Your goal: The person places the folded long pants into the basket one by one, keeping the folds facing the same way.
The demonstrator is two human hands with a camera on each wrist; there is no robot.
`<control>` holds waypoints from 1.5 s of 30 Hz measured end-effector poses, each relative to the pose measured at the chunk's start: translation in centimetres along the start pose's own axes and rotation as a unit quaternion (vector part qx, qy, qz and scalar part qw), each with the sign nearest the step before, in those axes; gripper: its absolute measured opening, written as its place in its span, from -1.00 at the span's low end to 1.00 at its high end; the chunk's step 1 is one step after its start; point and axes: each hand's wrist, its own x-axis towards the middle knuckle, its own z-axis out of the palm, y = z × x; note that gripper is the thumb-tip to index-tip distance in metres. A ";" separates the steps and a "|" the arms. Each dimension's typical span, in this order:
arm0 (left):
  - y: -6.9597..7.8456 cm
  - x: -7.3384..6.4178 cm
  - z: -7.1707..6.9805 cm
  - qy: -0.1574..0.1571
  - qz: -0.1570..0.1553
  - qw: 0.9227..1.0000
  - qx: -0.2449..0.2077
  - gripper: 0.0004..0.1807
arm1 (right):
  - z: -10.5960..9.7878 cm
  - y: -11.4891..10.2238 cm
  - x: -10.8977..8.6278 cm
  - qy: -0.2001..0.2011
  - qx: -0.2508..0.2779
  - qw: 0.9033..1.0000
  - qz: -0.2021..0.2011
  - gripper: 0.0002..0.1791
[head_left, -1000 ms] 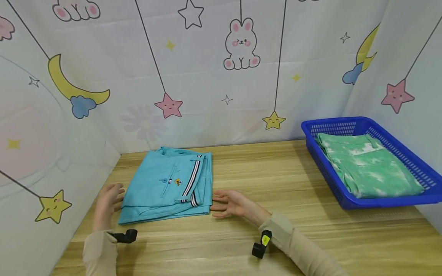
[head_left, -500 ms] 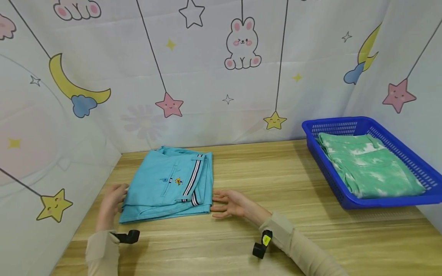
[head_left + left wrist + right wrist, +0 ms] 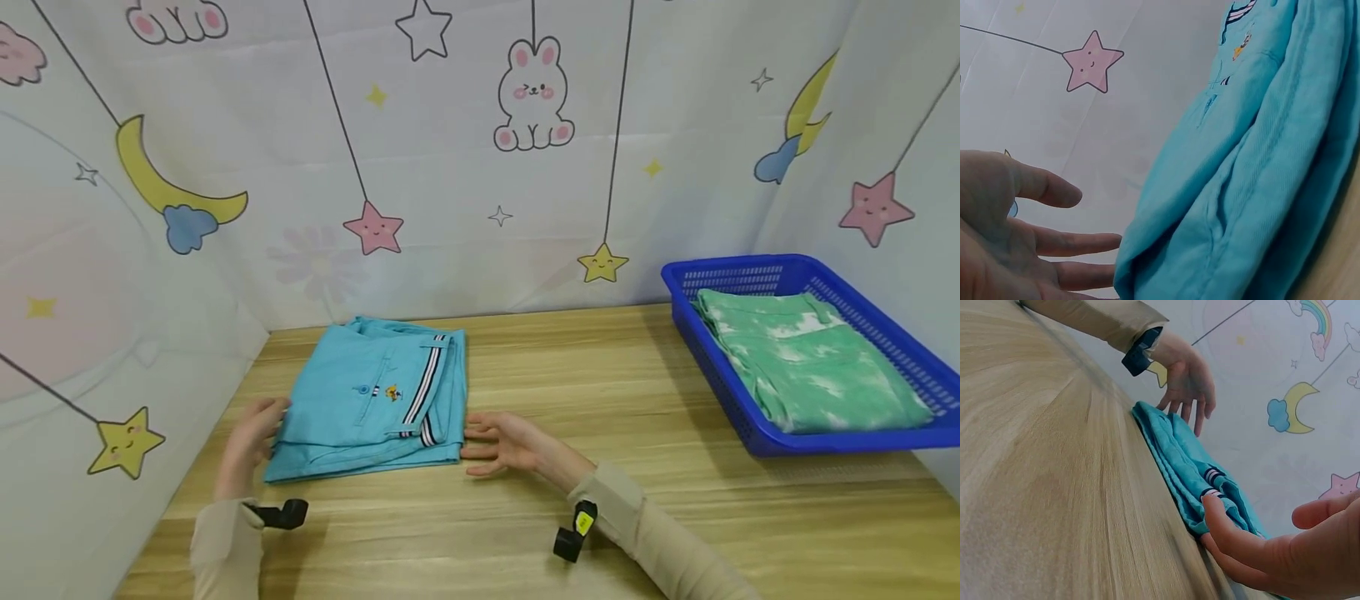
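Observation:
Folded turquoise trousers (image 3: 337, 400) lie on the wooden table, with a striped waistband, a buttoned pocket and a small embroidered figure on top. At their left edge is my left hand (image 3: 251, 437), its fingers extended toward the folded side. In the left wrist view those fingertips (image 3: 1110, 242) come right up to the cloth, thumb apart. My right hand (image 3: 506, 444) lies low at the right edge beside the waistband, palm turned to the trousers. The right wrist view shows its fingers (image 3: 1229, 534) at the waistband end, thumb raised away from the cloth.
A blue plastic basket (image 3: 712, 367) stands at the right of the table (image 3: 570, 375), holding folded green-and-white tie-dye trousers (image 3: 817, 358). A white curtain (image 3: 450, 167) printed with stars, moons and a rabbit closes off the back and sides.
My left hand has shifted slightly right, closer to the trousers' left edge. The right hand stays at the right edge. The whole head view has drifted a little.

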 end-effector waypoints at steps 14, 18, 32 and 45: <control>1.0 0.2 1.4 -0.040 -0.003 0.999 -0.003 -0.25 | 0.2 0.4 -0.6 -0.019 -0.002 1.000 0.025 -0.40; 1.3 0.3 1.4 -0.052 -0.002 0.999 -0.003 -0.28 | 0.0 0.3 -0.7 -0.020 -0.005 0.999 0.028 -0.40; 1.0 0.6 1.1 -0.061 -0.005 0.998 -0.013 -0.30 | -0.9 -0.5 -0.5 -0.023 0.024 0.999 0.031 -0.34; 1.0 0.4 1.0 -0.064 0.003 0.998 0.000 -0.28 | -1.9 -1.5 -0.4 0.034 0.001 0.999 -0.002 -0.41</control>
